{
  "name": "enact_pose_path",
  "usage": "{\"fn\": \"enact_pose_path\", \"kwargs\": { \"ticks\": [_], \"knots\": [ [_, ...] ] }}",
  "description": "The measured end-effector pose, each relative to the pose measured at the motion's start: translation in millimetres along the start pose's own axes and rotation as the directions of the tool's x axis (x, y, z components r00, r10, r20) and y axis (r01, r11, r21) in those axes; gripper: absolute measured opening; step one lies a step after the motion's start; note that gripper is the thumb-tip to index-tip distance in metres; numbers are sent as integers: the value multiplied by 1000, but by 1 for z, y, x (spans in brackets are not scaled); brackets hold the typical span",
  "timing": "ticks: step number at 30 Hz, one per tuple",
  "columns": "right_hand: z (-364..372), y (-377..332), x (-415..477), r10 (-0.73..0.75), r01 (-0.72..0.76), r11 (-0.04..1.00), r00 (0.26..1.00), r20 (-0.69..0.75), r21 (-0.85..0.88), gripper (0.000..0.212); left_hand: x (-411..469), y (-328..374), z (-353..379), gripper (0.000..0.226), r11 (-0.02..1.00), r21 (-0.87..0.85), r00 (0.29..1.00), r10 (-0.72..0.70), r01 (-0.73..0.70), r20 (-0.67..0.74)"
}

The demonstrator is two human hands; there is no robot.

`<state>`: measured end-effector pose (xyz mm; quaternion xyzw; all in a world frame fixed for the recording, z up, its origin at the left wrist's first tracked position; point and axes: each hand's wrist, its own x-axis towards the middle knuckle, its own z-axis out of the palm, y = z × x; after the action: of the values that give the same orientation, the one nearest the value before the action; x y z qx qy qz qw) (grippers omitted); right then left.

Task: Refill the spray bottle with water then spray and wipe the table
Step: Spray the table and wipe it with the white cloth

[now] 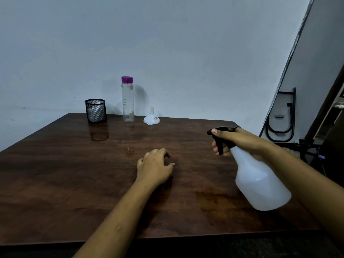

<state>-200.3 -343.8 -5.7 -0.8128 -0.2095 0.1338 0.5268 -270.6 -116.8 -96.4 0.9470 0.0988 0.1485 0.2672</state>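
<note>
My right hand (pixel 240 141) grips the neck of a white translucent spray bottle (pixel 260 183) with a black trigger head, holding it tilted above the right side of the dark wooden table (pixel 74 174). Its nozzle points left and my fingers lie on the trigger. My left hand (pixel 154 167) rests on the middle of the table, fingers loosely curled, holding nothing. A faint wet patch (pixel 130 148) shows on the wood just beyond it. At the back stand a clear water bottle (pixel 127 101) with a purple cap and an upturned white funnel (pixel 151 118).
A black mesh cup (pixel 95 110) with something white inside stands at the back left, by the wall. A black metal frame (pixel 281 116) leans against the wall to the right of the table. The table's front edge is close to me.
</note>
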Motion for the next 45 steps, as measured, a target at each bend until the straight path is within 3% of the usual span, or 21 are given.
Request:
{"fn": "enact_pose_path", "kwargs": {
  "ticks": [9,14,19,23,28,33,40,45],
  "knots": [
    [-2,3,3,-53,48,996,996,-68,-72,36,-1,0,0,32,1000,16,1000,6,-6,10],
    [-1,4,4,-2,3,999,1000,10,-47,49,-1,-1,1,31,1000,13,1000,0,0,3],
    [2,6,8,-52,49,994,998,-37,-94,35,-1,0,1,32,1000,24,1000,4,-4,12],
    [0,7,8,-63,53,989,996,-66,-138,42,-1,0,1,32,1000,29,1000,0,-1,17],
    [2,5,7,-32,30,997,999,-20,-73,39,0,0,1,33,999,38,1000,-1,0,26],
    [4,5,8,-68,56,984,995,-70,-168,38,0,0,1,33,999,44,1000,3,-4,30],
    [5,2,8,-21,21,994,1000,-1,-103,36,1,1,2,34,999,43,999,9,-11,31],
    [10,0,9,-54,49,987,998,-28,-152,33,1,-1,3,33,999,46,1000,12,-13,20]
  ]
}}
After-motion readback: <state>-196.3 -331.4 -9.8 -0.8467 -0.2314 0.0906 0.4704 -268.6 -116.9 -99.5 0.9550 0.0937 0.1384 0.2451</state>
